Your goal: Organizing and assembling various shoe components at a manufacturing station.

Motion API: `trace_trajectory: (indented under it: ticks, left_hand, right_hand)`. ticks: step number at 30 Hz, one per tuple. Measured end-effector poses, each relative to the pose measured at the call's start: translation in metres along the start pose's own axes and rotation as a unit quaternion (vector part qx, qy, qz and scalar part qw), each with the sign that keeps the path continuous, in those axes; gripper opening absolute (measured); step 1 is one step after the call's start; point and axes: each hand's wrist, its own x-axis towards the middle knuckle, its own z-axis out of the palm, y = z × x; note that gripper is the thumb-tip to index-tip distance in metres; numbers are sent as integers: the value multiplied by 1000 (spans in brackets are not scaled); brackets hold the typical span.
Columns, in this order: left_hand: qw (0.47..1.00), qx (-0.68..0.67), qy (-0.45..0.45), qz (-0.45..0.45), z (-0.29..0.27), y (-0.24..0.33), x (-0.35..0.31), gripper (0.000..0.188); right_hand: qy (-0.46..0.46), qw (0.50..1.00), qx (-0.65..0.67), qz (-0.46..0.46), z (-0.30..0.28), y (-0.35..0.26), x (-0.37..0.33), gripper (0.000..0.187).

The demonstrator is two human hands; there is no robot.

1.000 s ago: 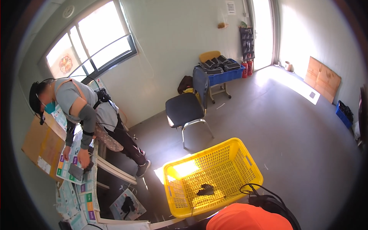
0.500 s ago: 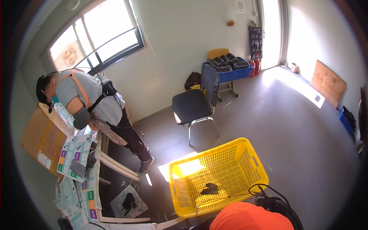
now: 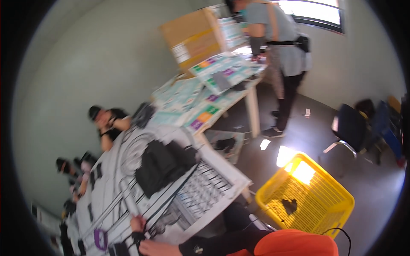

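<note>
My right hand, in a black sleeve, reaches in from the lower right to the table's near edge. It lies close by the dark band at the wrist of what looks like my left hand. The fingers of both hands are small and smeared, so what they hold, if anything, does not show. Both are over the worktable, which has a black-and-white printed cover. Beyond them lies a heap of dark folded cloth pieces. A purple loop is left of my hands.
A yellow plastic basket with a dark scrap inside stands on the floor at right. Co-workers sit along the table's left side; a person stands at a farther table with a cardboard box. A dark chair stands at right.
My view has swung left, from the floor and basket to the worktable. My hands, out of sight before, now show at the table's near edge.
</note>
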Motion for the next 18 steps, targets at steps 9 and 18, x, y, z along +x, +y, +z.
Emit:
trace_trajectory:
  ticks: [9,18]
  left_hand:
    - [986,127,105,-29,51,15,-32,67]
    - [992,86,87,-13,69,34,-46,61]
  right_hand:
    - [25,998,15,56,12,-3,20,40]
    - [25,995,-11,99,8,-14,30,38]
